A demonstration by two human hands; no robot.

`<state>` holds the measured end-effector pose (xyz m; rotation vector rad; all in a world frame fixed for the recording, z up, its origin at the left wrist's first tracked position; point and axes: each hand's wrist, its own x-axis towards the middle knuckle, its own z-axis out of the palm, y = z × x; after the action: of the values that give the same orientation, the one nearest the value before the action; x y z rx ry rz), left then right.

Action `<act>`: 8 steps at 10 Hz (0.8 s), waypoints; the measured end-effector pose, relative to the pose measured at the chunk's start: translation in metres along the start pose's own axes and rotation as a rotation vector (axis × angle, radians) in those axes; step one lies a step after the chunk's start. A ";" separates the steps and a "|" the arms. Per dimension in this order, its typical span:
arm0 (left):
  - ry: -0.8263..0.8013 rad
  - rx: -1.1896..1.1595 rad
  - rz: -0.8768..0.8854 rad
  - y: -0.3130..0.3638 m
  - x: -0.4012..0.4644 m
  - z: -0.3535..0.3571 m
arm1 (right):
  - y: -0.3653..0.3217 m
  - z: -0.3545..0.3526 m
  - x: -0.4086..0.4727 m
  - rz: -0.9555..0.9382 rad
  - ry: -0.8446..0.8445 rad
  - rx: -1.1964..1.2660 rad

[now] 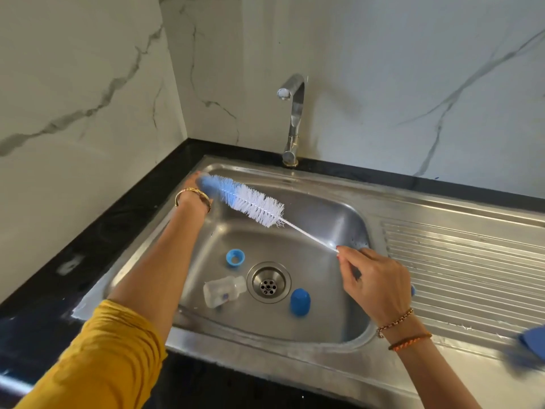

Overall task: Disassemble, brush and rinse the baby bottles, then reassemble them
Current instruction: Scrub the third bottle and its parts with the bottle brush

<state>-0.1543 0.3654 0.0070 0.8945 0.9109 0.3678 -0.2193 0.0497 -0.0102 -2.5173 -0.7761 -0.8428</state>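
Head view: stainless sink (324, 184) is set into a black counter (97, 231), marble-look wall behind, ribbed drainboard (460, 261) to the right. Chrome tap (295, 119) is mounted at the back rim, spout turned left, no water seen.

Left arm in a yellow sleeve (100, 358) is stretched to the sink's far-left corner. Left hand (193, 184) is mostly hidden behind the brush tip and blurred; finger state cannot be told. A gold bangle (193, 196) is worn at that wrist.

Bottle brush (250, 200) is held above the basin, angled from upper left down to lower right: blue bristles at the tip, white bristles below, thin white wire stem running to the right hand (374, 281). Stem is pinched between thumb and fingertips of the right hand, other fingers curled. Beaded and orange thread bracelets are worn on the right wrist.

On the basin floor: clear bottle body (224, 290) lying on its side just left of the drain (268, 282); blue cap (300, 302) just right of the drain; blue screw ring (235, 257) up-left of the drain, apart from the bottle.

A blurred blue object (530, 343) is seen at the right edge on the drainboard.
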 end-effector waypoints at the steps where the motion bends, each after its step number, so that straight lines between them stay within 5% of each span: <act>1: -0.041 -0.205 0.023 0.001 0.004 0.001 | -0.001 0.000 -0.001 0.014 -0.016 0.021; 4: -0.160 -0.247 0.034 -0.001 0.001 0.001 | 0.000 0.001 -0.008 0.029 0.023 0.136; 6: -0.137 -0.161 0.025 0.001 -0.003 0.001 | -0.014 -0.004 -0.007 -0.009 0.026 -0.003; 7: -0.148 -0.234 0.044 -0.010 -0.001 -0.001 | -0.027 -0.006 -0.003 0.309 -0.171 0.288; 8: -0.268 -0.302 0.076 -0.017 0.001 -0.009 | -0.017 -0.009 0.011 1.053 -0.593 1.014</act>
<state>-0.1627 0.3604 -0.0096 0.6808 0.5580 0.4263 -0.2262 0.0625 0.0058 -1.7453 0.0984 0.5585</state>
